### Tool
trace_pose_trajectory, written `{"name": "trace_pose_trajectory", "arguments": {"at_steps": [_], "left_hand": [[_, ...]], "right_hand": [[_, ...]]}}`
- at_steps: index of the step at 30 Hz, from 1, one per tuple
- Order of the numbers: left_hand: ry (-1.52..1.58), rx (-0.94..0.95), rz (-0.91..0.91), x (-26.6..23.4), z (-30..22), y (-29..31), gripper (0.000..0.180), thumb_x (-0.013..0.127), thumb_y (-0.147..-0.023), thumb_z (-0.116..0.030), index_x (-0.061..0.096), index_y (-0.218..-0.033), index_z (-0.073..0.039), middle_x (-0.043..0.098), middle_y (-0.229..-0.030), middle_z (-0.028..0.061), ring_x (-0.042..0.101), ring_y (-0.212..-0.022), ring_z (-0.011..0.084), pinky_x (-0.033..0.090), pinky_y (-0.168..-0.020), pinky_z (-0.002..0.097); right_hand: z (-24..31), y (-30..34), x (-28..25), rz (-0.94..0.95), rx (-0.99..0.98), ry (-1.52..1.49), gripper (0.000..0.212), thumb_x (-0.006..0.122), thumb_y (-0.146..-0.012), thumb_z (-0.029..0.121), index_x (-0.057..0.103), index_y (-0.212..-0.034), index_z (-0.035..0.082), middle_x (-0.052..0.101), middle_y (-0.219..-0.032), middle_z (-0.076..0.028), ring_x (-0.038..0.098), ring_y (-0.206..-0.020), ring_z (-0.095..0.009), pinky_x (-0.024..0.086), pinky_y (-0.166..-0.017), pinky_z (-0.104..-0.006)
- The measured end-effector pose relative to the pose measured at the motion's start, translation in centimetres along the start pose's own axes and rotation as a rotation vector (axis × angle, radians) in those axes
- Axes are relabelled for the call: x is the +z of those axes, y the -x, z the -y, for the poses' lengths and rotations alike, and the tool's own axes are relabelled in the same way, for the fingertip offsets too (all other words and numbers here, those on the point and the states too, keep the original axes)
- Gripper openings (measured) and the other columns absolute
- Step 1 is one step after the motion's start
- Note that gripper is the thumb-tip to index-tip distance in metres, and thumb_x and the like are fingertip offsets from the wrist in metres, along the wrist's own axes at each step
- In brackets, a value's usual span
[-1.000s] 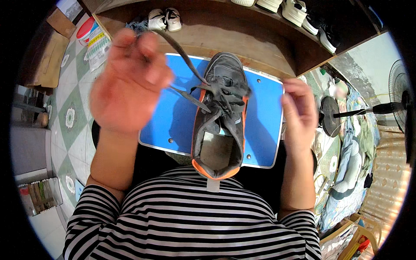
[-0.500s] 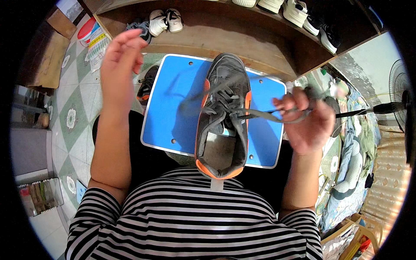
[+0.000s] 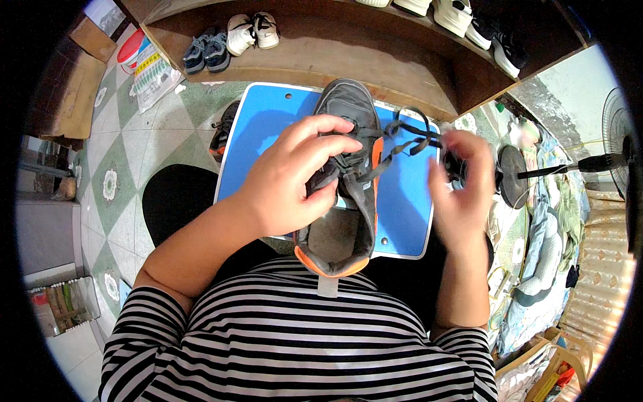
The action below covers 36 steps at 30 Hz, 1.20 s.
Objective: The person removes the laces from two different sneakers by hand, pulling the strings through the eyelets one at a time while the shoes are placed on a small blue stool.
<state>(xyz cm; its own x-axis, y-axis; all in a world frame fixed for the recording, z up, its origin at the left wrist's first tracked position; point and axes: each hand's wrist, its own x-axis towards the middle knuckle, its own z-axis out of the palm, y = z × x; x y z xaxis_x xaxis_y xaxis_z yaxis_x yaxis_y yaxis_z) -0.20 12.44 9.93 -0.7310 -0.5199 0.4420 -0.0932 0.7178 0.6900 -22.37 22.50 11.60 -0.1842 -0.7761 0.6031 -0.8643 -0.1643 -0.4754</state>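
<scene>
A dark grey shoe with orange trim (image 3: 348, 100) lies on a small blue table (image 3: 261, 127) in front of me, toe pointing away and its opening toward my body. My left hand (image 3: 288, 171) is over the shoe's left side, thumb and fingers spread around the lacing and tongue; I cannot tell how firmly it touches. From the eyelets a dark shoelace (image 3: 388, 161) runs up to the right, twisting into slack loops above the table. Its far end reaches the curled fingers of my right hand (image 3: 469, 181), which is slightly blurred, with a gap between thumb and forefinger.
A wooden shoe rack (image 3: 335, 57) with several pairs of shoes stands beyond the table. Another dark shoe (image 3: 224, 130) is on the floor by the table's left edge. To the right are a standing fan (image 3: 603, 161) and a heap of cloth (image 3: 542, 261).
My left hand has come down from the raised far left onto the shoe's lacing. The lace, stretched toward my right hand before, now hangs in loops. The right hand has shifted only slightly.
</scene>
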Motion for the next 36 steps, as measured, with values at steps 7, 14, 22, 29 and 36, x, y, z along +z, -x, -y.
{"name": "trace_pose_trajectory", "arguments": {"at_steps": [7,14,22,29,36], "left_hand": [[-0.154,0.234,0.042,-0.1,0.6,-0.7,0.042,0.053,-0.062,0.009,0.060,-0.101,-0.003,0.060,-0.112,0.0131,0.053,-0.114,0.0343,0.042,-0.096,0.0445],[-0.096,0.083,0.117,-2.0,1.3,-0.5,0.043,0.046,-0.062,0.011,0.058,-0.102,-0.001,0.056,-0.119,0.0168,0.054,-0.112,0.0347,0.041,-0.097,0.0416],[-0.292,0.170,0.158,-0.5,-1.3,-3.1,0.024,0.069,-0.068,-0.005,0.061,-0.090,-0.005,0.058,-0.110,0.0103,0.054,-0.110,0.0316,0.043,-0.093,0.0409],[-0.339,0.151,0.059,-0.1,-0.5,-3.2,0.014,0.066,-0.073,-0.005,0.056,-0.083,-0.006,0.059,-0.098,0.0083,0.057,-0.096,0.0293,0.044,-0.085,0.0378],[-0.343,0.053,-0.103,-1.2,-1.2,-3.0,0.021,0.069,-0.072,-0.007,0.058,-0.091,-0.005,0.059,-0.110,0.0135,0.056,-0.104,0.0324,0.044,-0.089,0.0394]], "right_hand": [[4.1,2.3,2.1,0.396,0.147,-0.135,0.031,0.070,-0.074,0.015,0.052,-0.096,0.004,0.061,-0.079,-0.016,0.062,-0.068,-0.033,0.050,-0.060,-0.0398],[1.5,2.3,2.8,0.391,0.555,-0.660,0.022,0.058,-0.078,0.003,0.048,-0.097,-0.001,0.060,-0.071,-0.016,0.061,-0.062,-0.024,0.047,-0.059,-0.0331],[2.3,2.2,3.2,0.354,0.430,-0.408,0.021,0.063,-0.079,0.009,0.048,-0.092,0.002,0.059,-0.063,-0.010,0.059,-0.053,-0.021,0.046,-0.050,-0.0320],[2.2,2.5,3.8,0.274,0.363,-0.385,0.021,0.066,-0.080,0.011,0.048,-0.089,0.004,0.058,-0.060,-0.009,0.059,-0.050,-0.021,0.046,-0.047,-0.0305],[1.7,3.0,4.2,0.260,0.371,-0.435,0.019,0.065,-0.080,0.009,0.048,-0.088,0.004,0.058,-0.060,-0.009,0.060,-0.050,-0.021,0.046,-0.047,-0.0318]]}}
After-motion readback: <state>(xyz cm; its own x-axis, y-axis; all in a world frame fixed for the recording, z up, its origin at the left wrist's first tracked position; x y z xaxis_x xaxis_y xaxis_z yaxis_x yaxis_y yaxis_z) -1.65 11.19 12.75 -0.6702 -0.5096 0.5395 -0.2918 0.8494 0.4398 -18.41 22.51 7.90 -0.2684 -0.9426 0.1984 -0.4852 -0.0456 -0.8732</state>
